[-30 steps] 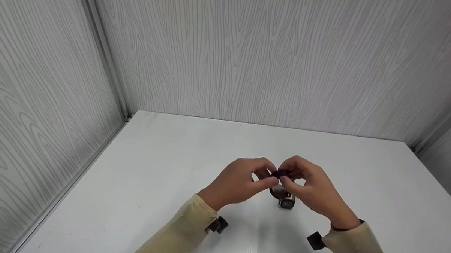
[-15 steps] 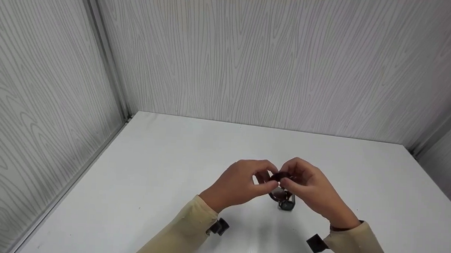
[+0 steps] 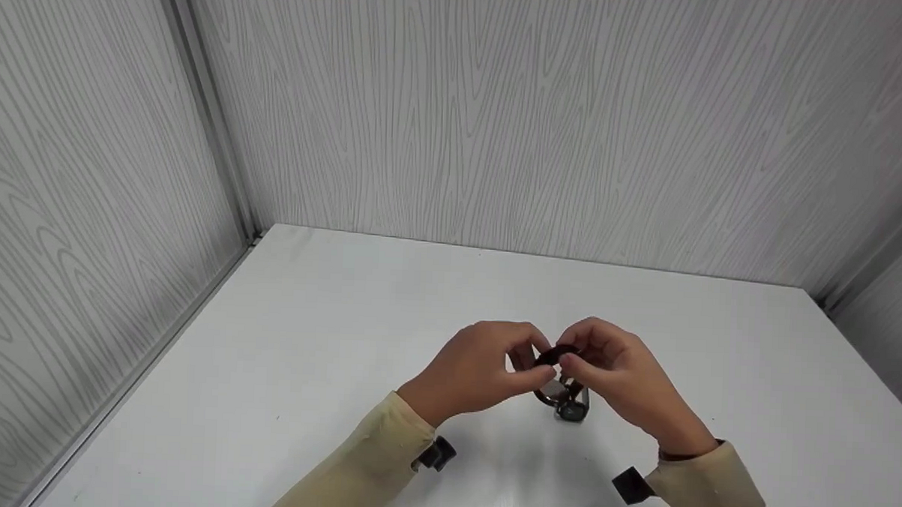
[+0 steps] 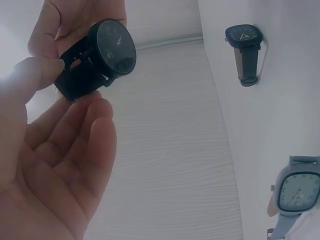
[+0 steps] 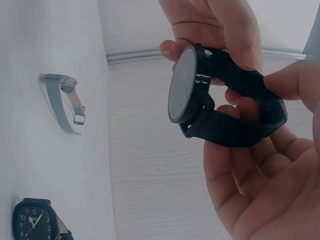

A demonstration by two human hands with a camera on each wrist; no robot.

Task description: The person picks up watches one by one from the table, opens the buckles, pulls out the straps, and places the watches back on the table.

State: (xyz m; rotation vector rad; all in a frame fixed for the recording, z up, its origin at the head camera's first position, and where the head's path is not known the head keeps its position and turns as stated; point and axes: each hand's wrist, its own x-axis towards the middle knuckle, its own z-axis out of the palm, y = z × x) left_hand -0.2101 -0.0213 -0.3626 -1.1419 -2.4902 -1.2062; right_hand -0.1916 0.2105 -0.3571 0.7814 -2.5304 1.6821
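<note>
My left hand (image 3: pixel 466 370): thumb and fingers pinched on the smooth strap (image 5: pixel 227 130) of a black round-faced watch (image 4: pixel 105 55). My right hand (image 3: pixel 627 372), likewise curled, grips the strap beside it. Watch held up between the two, above the white tabletop (image 3: pixel 343 332), strap bent into a loop; can't tell if it's buckled. Judge it light, strap pliant, glass (image 5: pixel 182 90) liable to scratch: best held by strap. Beyond, on the tabletop: black square watch (image 4: pixel 243 35), pale grey square watch (image 4: pixel 300 192).

The left hand (image 3: pixel 473 373) and right hand (image 3: pixel 630 376) pinch a dark watch (image 3: pixel 555 355) from both sides. Just below the watch is a small dark thing (image 3: pixel 571 411). Behind the watch, past the white worktop (image 3: pixel 344 302), stands a lined grey wall (image 3: pixel 501 120).
</note>
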